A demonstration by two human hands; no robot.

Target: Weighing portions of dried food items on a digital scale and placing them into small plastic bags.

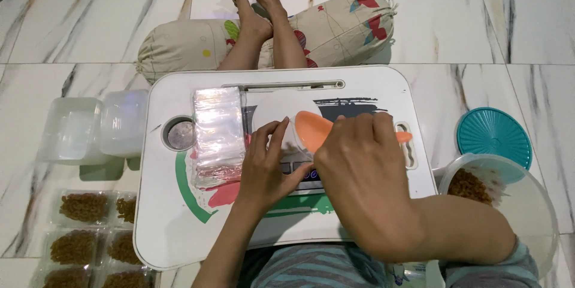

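The orange plastic spoon (314,130) sits over the middle of the white lap surface (168,228), its bowl hovering just above the small kitchen scale (299,168), and the handle tip pokes out past the knuckles on the right. The right hand (362,180) has its grip clenched around that handle from above. The left hand (266,165) rests beside it with fingers spread, the fingertips pressing a clear little bag (281,129) on the round white scale plate; its grip looks loose on the bag rather than shut, though how firmly it pinches I cannot tell.

Just left of the hands lies a stack of clear plastic bags (218,135), and beside that a round cup hole (179,134) sunk in the surface. On the marble floor (90,18) to the right stands a clear bowl (527,204) holding brown crunchy snack pieces (470,186), with a teal lid (494,138) lying next to it. To the left are empty clear tubs (90,129), and nearer the corner, filled packs (84,234) of the same brown snack. Beyond the surface, the person's crossed bare feet (257,0) rest on a patterned bolster pillow (335,27).
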